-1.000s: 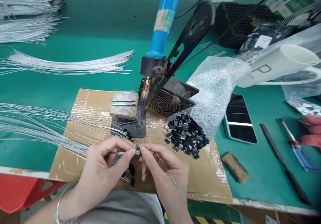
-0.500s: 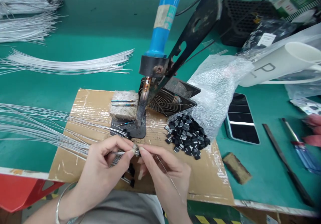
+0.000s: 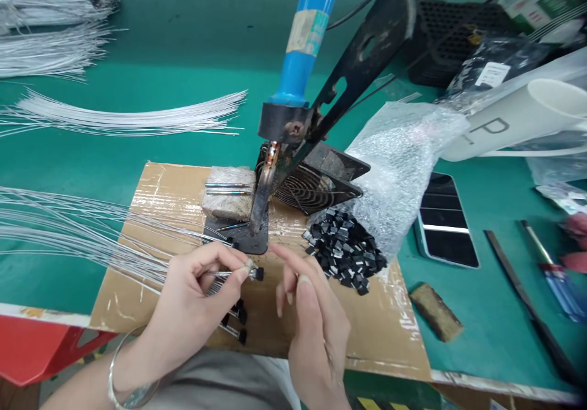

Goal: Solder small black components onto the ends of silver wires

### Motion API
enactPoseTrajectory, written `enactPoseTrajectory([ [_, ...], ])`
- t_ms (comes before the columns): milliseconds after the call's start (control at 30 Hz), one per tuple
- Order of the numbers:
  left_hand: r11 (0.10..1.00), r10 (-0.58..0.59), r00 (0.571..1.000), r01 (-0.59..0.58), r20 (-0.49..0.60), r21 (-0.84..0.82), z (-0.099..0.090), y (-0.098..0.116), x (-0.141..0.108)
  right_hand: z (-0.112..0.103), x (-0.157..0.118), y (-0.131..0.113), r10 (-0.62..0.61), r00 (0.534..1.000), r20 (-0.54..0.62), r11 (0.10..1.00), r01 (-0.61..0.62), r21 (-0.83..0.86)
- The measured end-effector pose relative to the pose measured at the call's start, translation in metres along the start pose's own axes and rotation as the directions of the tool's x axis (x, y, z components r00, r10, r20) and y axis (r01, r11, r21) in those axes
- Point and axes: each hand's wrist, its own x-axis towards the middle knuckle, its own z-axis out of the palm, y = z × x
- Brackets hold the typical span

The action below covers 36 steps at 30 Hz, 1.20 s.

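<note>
My left hand [image 3: 197,294] is pinched shut on a thin white wire [image 3: 222,273], whose black connector [image 3: 259,273] sticks out past the thumb and index fingertips. A little to the right is my right hand [image 3: 316,318], index finger stretched leftward and thumb folded against the other fingers. It appears to keep hold of a thin metal wire, mostly hidden in the palm. More white wires [image 3: 128,254] run in from the left under my left hand, several with black ends [image 3: 241,335]. A blue-handled soldering iron [image 3: 293,73] stands clamped above, tip pointing down.
A pile of black connectors [image 3: 351,251] spills from a bubble-wrap bag [image 3: 394,159] on the cardboard [image 3: 380,342]. Behind the iron is a small fan [image 3: 312,186]. To the right lie a phone [image 3: 447,220], a brown block [image 3: 435,312] and a file-like tool [image 3: 527,300].
My right hand has moved right, away from my left fingertips, and its index finger has straightened. The black connector on the held wire now shows. My left hand has hardly moved.
</note>
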Motion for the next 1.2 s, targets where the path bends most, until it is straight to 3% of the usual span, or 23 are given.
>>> enactPoseTrajectory([
  [133, 1.0, 0.009, 1.0, -0.009, -0.018, 0.011, 0.001, 0.003, 0.005, 0.0, -0.002, -0.007, 0.14, 0.989, -0.052, 0.99, -0.14, 0.003],
  [300, 1.0, 0.019, 0.999, -0.02, -0.042, -0.01, 0.001, 0.0, 0.01, -0.011, 0.006, 0.001, -0.063, 0.996, 0.058, 0.991, 0.07, -0.113],
  [433, 1.0, -0.002, 0.999, 0.002, -0.048, 0.001, -0.001, -0.003, 0.014, -0.011, 0.014, -0.001, -0.145, 0.983, 0.114, 0.986, 0.153, -0.062],
  [700, 0.999, -0.019, 0.996, 0.016, -0.091, -0.039, 0.0, 0.004, 0.02, 0.008, 0.018, -0.019, 0.014, 0.999, -0.03, 0.996, -0.011, 0.089],
  [967, 1.0, -0.018, 0.996, 0.017, -0.085, -0.006, 0.0, 0.009, 0.025, 0.009, 0.025, -0.033, 0.162, 0.986, -0.039, 0.972, -0.153, 0.181],
  [1200, 0.999, -0.029, 0.996, 0.031, -0.08, 0.018, -0.002, 0.015, 0.028, 0.009, 0.03, -0.034, 0.199, 0.98, -0.029, 0.955, -0.187, 0.231],
])
